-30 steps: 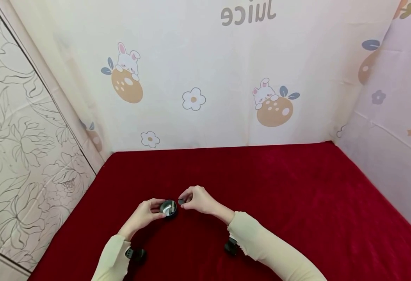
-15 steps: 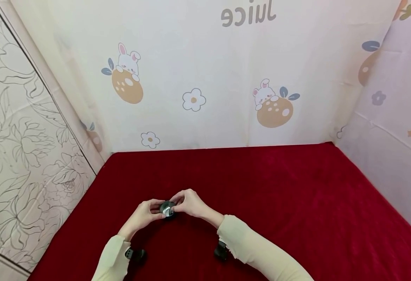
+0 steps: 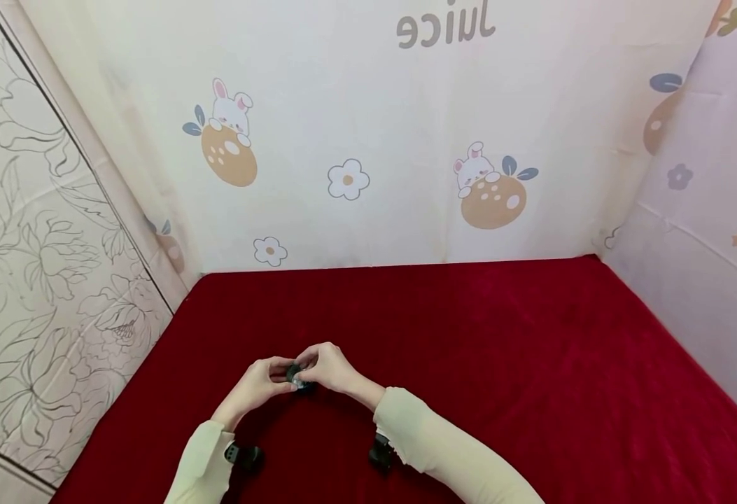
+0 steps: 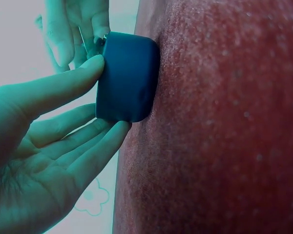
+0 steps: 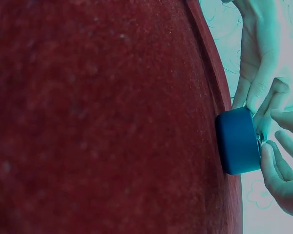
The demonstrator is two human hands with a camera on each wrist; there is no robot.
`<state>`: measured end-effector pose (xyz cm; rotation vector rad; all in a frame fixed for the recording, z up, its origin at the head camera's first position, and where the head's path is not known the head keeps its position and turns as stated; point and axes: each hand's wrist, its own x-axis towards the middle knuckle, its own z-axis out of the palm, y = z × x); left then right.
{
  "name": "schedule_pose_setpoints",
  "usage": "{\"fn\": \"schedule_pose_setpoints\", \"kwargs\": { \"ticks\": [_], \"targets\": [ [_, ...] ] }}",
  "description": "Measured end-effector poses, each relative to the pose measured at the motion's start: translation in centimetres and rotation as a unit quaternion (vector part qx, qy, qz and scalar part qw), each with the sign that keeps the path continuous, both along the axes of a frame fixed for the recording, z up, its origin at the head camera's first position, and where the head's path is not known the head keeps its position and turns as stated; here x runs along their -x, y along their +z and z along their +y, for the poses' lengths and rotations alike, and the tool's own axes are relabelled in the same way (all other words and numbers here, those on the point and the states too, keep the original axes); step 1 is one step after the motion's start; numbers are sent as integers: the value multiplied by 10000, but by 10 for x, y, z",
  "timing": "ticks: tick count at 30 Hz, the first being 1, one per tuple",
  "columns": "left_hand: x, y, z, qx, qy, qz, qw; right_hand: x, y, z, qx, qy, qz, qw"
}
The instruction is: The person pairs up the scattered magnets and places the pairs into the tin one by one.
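A small round bowl [image 4: 127, 75], dark outside with shiny metal inside, rests on the red cloth. My left hand [image 3: 256, 386] grips its side, thumb at the rim and fingers along the opposite wall. Over the bowl's mouth, my right hand [image 3: 335, 369] works with thumb and fingertips bent inward at the rim. A small dark piece [image 4: 98, 42] shows between those fingertips and the rim in the left wrist view, mostly hidden by the fingers. The right wrist view shows the bowl [image 5: 237, 141] with its opening toward my right fingertips [image 5: 267, 158].
Red velvet cloth [image 3: 469, 350] covers the table. Behind it hangs a pale curtain [image 3: 393, 126] printed with rabbits and flowers. A flower-line panel [image 3: 40, 245] stands on the left. Black wrist cameras sit below both sleeves [image 3: 444, 441].
My right hand has moved left from beside the bowl to over its mouth, carrying a small grey disc that is now mostly hidden. My left hand keeps its grip on the bowl.
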<state>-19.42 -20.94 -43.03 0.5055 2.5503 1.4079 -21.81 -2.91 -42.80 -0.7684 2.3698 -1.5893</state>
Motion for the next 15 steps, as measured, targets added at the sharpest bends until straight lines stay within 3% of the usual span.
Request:
{"fn": "schedule_pose_setpoints", "kwargs": {
  "ticks": [6, 10, 15],
  "targets": [
    [5, -9, -4, 26, -58, 39, 10000, 0, 4, 8, 91, -25, -22, 10000],
    [4, -7, -4, 180, -157, 414, 9989, 0, 12, 26, -117, 185, 89, 9997],
    [0, -2, -2, 597, 134, 736, 9954, -3, 23, 56, -563, 487, 399, 9964]
  ]
}}
